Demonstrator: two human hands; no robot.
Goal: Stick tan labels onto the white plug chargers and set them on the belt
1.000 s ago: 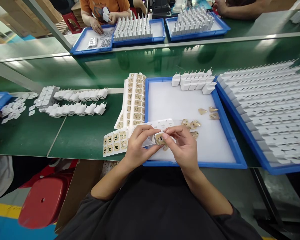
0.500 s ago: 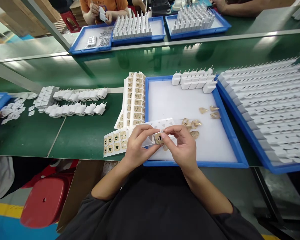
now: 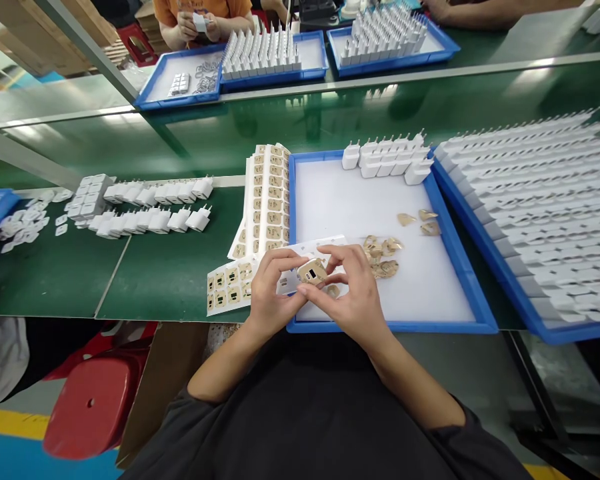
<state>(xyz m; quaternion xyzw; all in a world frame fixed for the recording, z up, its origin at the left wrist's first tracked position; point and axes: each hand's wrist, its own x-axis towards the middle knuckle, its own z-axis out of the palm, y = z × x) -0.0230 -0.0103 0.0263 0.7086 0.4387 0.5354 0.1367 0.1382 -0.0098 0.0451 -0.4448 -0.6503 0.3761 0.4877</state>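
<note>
Both my hands hold one small white charger plug (image 3: 312, 272) with a gold sticker on its face, just above the near edge of a blue tray (image 3: 460, 280). My left hand (image 3: 270, 293) grips it from the left with curled fingers. My right hand (image 3: 353, 293) pinches it from the right, thumb and forefinger on the sticker. A partly used sticker sheet (image 3: 230, 280) lies under my left hand. Peeled gold film scraps (image 3: 385, 257) lie on the tray's white liner beside my right hand.
A stack of gold sticker sheets (image 3: 270, 200) leans on the tray's left rim. White chargers (image 3: 387, 160) sit at the tray's far end; many more fill a tray at the right (image 3: 540, 207). Rows of chargers (image 3: 150, 203) lie at the left. Other people work across the bench.
The charger has turned in my fingers so its gold face points more upward. My right hand shifted left over it, and my left hand's fingers curled in closer.
</note>
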